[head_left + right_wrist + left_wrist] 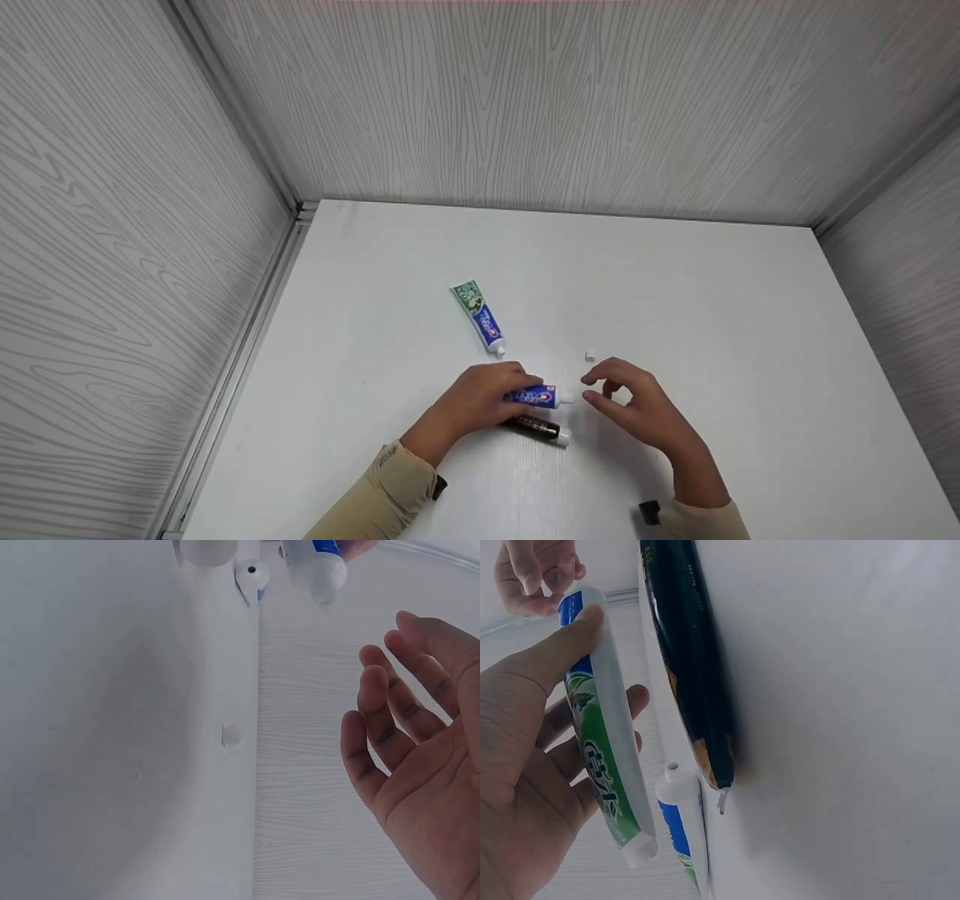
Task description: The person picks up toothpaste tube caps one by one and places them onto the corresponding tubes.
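My left hand (484, 397) grips a blue, green and white toothpaste tube (604, 720) above the table, thumb on one side and fingers behind. Its white nozzle end (326, 589) points right; whether a cap sits on it I cannot tell. My right hand (637, 401) hovers just right of that end, fingers loosely bent and holding nothing, as its wrist view shows. Just below the held tube lies a black toothpaste tube (536, 427) with a white cap, partly hidden by my left hand in the head view.
A second blue and green toothpaste tube (478, 319) lies farther back, its nozzle (673, 767) uncapped. A small white cap (590, 355) sits on the white table (675, 300) beyond my right hand. Wood-grain panels (510, 105) stand behind and at both sides.
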A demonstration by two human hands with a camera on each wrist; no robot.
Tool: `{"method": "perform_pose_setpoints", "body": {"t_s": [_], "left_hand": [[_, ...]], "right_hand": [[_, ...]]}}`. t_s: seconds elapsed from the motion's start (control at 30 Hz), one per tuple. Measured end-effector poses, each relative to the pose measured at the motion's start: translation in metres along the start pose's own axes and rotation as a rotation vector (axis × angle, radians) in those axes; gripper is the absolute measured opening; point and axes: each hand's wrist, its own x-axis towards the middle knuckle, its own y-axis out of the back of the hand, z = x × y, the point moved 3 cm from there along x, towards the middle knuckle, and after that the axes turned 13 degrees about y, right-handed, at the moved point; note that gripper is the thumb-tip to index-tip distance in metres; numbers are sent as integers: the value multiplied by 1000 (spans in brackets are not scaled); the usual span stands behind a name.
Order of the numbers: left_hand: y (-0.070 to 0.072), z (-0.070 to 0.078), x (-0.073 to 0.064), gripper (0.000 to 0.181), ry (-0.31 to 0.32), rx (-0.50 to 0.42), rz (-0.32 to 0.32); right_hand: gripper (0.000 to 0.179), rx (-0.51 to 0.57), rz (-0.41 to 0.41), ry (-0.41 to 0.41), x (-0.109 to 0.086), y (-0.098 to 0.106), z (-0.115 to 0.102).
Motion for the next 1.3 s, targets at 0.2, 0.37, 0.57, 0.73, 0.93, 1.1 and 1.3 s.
{"method": "perform_pose_setpoints", "body": {"t_s": [0.2, 0.37, 0.57, 0.73, 0.93, 1.1, 1.3], "left_hand": [[-5, -7, 1, 37, 49, 8, -25], [-8, -10, 2, 36, 66, 22, -28], [-11, -14, 5, 35, 69, 23, -28], [-12, -17, 5, 34, 48, 28, -20], [-13, -19, 4, 34, 48, 34, -42], [-13, -20, 3, 33, 46, 32, -49], [-12, -20, 3, 31, 31, 13, -48]], "right_hand": [[23, 9, -9, -28, -1, 0, 1], [22, 9, -22, -44, -2, -1, 3], [20, 15, -30, -47, -3, -1, 3], [20, 23, -23, -45, -3, -1, 3], [20, 26, -10, -42, -3, -1, 4], [19, 20, -19, -57, -4, -1, 5], [18, 1, -31, -83, -3, 0, 6]]}}
